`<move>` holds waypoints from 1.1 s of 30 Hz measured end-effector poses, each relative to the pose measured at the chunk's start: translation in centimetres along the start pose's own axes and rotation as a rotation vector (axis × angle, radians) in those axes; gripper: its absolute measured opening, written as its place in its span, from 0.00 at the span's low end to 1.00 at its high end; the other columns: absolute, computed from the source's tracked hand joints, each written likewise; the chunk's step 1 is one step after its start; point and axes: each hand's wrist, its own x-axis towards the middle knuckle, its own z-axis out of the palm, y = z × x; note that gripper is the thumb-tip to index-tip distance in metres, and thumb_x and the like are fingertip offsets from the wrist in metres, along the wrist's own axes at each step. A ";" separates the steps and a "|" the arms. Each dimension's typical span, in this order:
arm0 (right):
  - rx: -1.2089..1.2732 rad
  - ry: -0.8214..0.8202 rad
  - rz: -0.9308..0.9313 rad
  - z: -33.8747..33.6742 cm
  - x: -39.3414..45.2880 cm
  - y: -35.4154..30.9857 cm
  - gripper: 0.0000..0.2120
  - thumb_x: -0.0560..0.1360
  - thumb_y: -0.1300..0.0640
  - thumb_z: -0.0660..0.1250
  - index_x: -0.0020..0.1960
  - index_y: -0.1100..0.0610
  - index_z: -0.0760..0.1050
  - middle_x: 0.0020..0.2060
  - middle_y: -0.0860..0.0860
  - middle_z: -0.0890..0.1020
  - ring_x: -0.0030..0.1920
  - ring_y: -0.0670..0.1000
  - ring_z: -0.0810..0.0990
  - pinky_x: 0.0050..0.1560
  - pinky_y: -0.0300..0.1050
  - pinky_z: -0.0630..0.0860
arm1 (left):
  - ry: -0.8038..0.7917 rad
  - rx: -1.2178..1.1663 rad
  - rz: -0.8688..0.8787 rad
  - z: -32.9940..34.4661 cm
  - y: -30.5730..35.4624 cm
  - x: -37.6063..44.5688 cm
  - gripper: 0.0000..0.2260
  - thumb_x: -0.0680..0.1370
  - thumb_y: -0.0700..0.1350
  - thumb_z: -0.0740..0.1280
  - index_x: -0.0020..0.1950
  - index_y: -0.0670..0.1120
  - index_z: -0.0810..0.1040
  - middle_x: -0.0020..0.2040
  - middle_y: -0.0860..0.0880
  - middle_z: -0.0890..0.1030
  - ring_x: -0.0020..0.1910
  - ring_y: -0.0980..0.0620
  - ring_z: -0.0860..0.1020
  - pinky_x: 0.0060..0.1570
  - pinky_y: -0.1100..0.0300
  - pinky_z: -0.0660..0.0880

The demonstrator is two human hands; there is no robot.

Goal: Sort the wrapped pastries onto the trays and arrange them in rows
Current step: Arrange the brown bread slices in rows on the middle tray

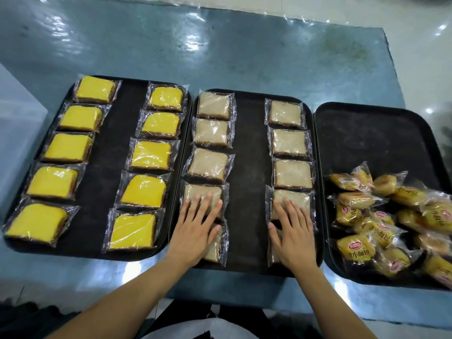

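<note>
Three black trays lie side by side. The left tray [102, 167] holds two rows of yellow wrapped cakes [66, 148]. On the middle tray [249, 167] lie two rows of beige wrapped cakes [289, 143]. My left hand [195, 228] lies flat with straight fingers over the nearest beige cakes [215, 250] of the left row. My right hand [291, 233] lies flat the same way on the nearest cakes [303, 199] of the right row. The right tray [371, 138] carries a loose heap of small yellow-wrapped buns [381, 228] at its near end.
The trays sit on a blue-grey table [220, 52] covered with shiny plastic film. A pale box-like surface [17, 113] stands at the far left. The far half of the right tray is bare black surface.
</note>
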 end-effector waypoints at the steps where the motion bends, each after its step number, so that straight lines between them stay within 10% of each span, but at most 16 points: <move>1: 0.011 -0.001 0.002 0.0 0.1 -0.1 0.28 0.83 0.42 0.54 0.81 0.49 0.60 0.79 0.52 0.64 0.81 0.52 0.57 0.80 0.58 0.54 | 0.000 0.003 0.001 0.0 0.0 0.0 0.28 0.84 0.57 0.53 0.83 0.51 0.51 0.83 0.45 0.51 0.81 0.41 0.50 0.76 0.39 0.55; 33: 0.067 0.043 0.037 -3.2 15.1 3.4 0.26 0.83 0.44 0.53 0.79 0.50 0.63 0.75 0.55 0.68 0.74 0.59 0.67 0.74 0.58 0.63 | 0.071 -0.035 -0.105 -4.7 -3.2 13.7 0.23 0.83 0.57 0.49 0.79 0.56 0.59 0.80 0.46 0.60 0.78 0.42 0.59 0.76 0.44 0.57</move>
